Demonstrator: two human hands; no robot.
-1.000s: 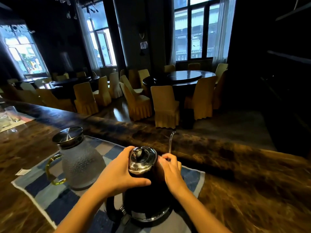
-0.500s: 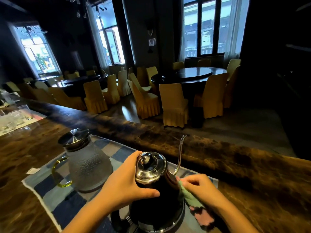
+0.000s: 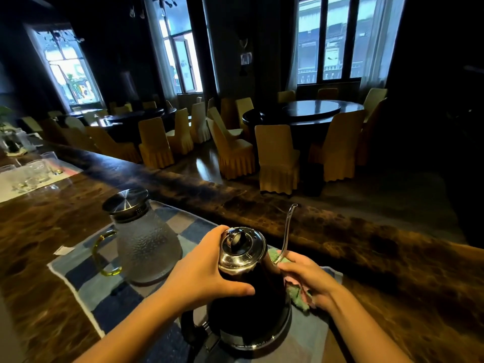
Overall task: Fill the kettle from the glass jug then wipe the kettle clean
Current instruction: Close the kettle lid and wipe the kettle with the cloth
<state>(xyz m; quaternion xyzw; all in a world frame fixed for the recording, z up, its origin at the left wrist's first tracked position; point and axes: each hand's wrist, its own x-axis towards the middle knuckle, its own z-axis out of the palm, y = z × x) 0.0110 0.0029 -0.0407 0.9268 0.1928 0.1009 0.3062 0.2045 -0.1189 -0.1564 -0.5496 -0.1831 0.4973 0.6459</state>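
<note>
A black gooseneck kettle (image 3: 248,307) with a shiny steel lid (image 3: 242,247) stands on a blue checked mat (image 3: 104,297). My left hand (image 3: 204,276) grips the kettle's upper body just under the lid. My right hand (image 3: 306,279) holds a green and pink cloth (image 3: 298,294) against the kettle's right side, by the base of the thin spout (image 3: 288,231). A textured glass jug (image 3: 146,247) with a steel lid and yellow-green handle stands upright on the mat to the left of the kettle, untouched.
The mat lies on a dark brown marble counter (image 3: 392,271). Several drinking glasses (image 3: 34,171) stand on a tray at the far left. Beyond the counter are round tables and yellow-covered chairs (image 3: 277,158).
My right hand, with the cloth, has slid up the kettle's right side toward the spout base. My left hand keeps its grip below the lid. The view has shifted a little.
</note>
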